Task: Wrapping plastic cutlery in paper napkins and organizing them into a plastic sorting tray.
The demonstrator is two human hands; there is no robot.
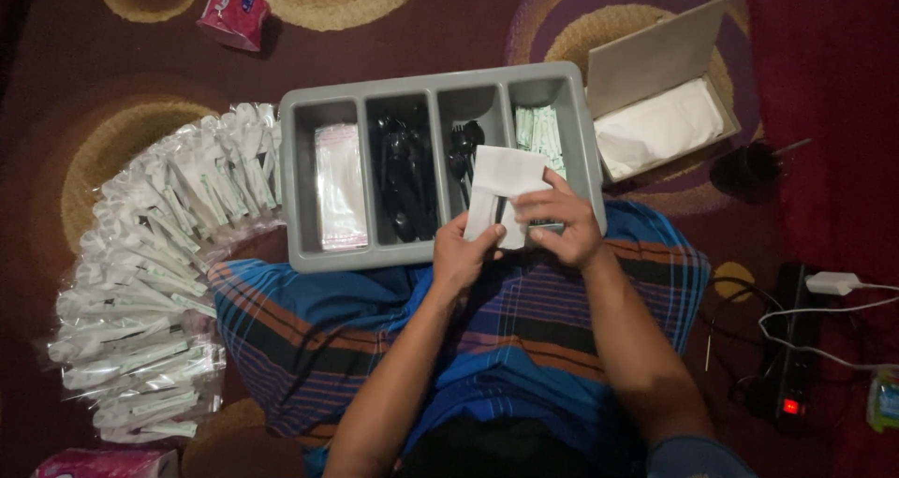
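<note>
A white paper napkin is held over the near edge of a grey four-compartment tray, partly folded. My left hand pinches its lower left edge. My right hand grips its right side, fingers over the top. The tray rests on my lap, on a blue striped cloth. Its compartments hold clear plastic sleeves, black plastic cutlery, more black cutlery and small green-and-white packets.
Several sealed cutlery packs lie fanned out on the rug at the left. An open cardboard box of white napkins sits behind the tray at the right. A power strip with cables lies at the right. A pink pack is at the top left.
</note>
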